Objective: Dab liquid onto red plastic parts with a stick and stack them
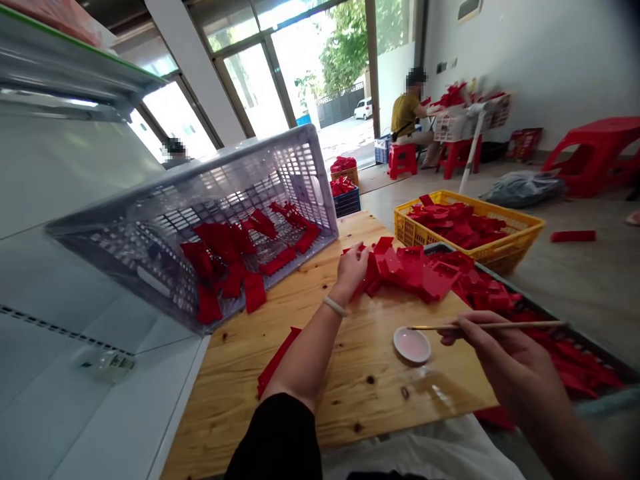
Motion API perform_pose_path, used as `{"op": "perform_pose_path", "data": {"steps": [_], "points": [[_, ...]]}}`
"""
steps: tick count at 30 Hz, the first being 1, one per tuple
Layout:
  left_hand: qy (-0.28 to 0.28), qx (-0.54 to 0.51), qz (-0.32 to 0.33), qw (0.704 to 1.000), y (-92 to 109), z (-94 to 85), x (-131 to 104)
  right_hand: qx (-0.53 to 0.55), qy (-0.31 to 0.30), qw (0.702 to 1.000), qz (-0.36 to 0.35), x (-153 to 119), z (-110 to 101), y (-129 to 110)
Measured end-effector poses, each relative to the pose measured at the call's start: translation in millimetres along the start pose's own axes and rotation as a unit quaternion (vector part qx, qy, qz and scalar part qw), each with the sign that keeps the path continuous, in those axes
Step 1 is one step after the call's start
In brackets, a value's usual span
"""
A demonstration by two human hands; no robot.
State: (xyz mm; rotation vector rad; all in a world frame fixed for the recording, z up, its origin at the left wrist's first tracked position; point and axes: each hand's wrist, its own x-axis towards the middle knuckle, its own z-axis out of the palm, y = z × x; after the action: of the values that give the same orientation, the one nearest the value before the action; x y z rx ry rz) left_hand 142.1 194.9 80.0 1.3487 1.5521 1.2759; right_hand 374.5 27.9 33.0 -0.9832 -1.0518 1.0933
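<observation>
My left hand [353, 268] reaches to the left end of a pile of red pieces [413, 270] on the wooden table [310, 327]; its fingers are bent at the pieces, and what they hold is too small to name. In my right hand [500, 343] a thin brush [530, 325] lies level, its tip over the rim of a small white dish [412, 345] of pale pink liquid. Beside my left forearm lies a long red piece [278, 360].
A grey crate [320, 180] on its side holds red pieces at the left. A yellow basket [520, 250] and a dark crate [595, 333] of red pieces stand right of the table. A person [407, 113] sits farther back near red stools [403, 160].
</observation>
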Motion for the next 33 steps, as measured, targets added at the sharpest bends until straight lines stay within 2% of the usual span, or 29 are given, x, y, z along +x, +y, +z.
{"op": "perform_pose_path", "data": {"steps": [2,4,7,10,12,14,16,19,21,24,28,31,33], "points": [[0.007,0.072,0.016,0.997,-5.5,-27.4,-20.6,-0.036,-0.011,0.999,-0.007,1.2,-8.1,3.4],[0.003,0.124,0.005,0.992,-14.0,-65.6,-51.9,-0.108,-0.029,0.994,-0.019,3.6,-14.2,5.8],[0.010,0.202,-0.042,0.978,-30.3,-137.2,-106.1,-0.245,-0.062,0.966,-0.051,9.1,-18.4,9.7],[0.007,0.274,-0.117,0.955,-51.5,-206.2,-153.7,-0.319,-0.077,0.943,-0.057,14.2,-17.3,16.9],[-0.036,0.344,-0.178,0.921,-67.0,-237.3,-177.4,-0.350,-0.080,0.932,-0.053,16.4,-14.3,23.2],[-0.077,0.359,-0.204,0.908,-80.0,-252.0,-193.6,-0.381,-0.088,0.919,-0.055,17.8,-10.4,29.0],[-0.088,0.345,-0.205,0.912,-87.9,-253.2,-202.1,-0.405,-0.100,0.907,-0.060,19.0,-6.5,33.1],[-0.086,0.322,-0.204,0.921,-89.8,-244.1,-203.7,-0.429,-0.111,0.894,-0.069,20.6,-3.8,34.9],[-0.108,0.254,-0.201,0.940,-87.4,-237.6,-202.0,-0.437,-0.113,0.889,-0.073,21.2,-4.9,33.5],[-0.133,0.096,-0.203,0.965,-84.1,-228.2,-201.4,-0.442,-0.120,0.886,-0.072,20.9,-8.8,29.4],[-0.071,-0.094,-0.201,0.972,-81.2,-206.8,-204.1,-0.441,-0.132,0.885,-0.070,18.9,-12.2,24.2],[-0.025,-0.222,-0.210,0.952,-75.3,-183.1,-206.0,-0.437,-0.145,0.885,-0.069,17.2,-12.6,20.6],[-0.001,-0.269,-0.211,0.940,-69.3,-166.6,-206.8,-0.432,-0.153,0.886,-0.067,16.7,-12.8,18.3]]}}
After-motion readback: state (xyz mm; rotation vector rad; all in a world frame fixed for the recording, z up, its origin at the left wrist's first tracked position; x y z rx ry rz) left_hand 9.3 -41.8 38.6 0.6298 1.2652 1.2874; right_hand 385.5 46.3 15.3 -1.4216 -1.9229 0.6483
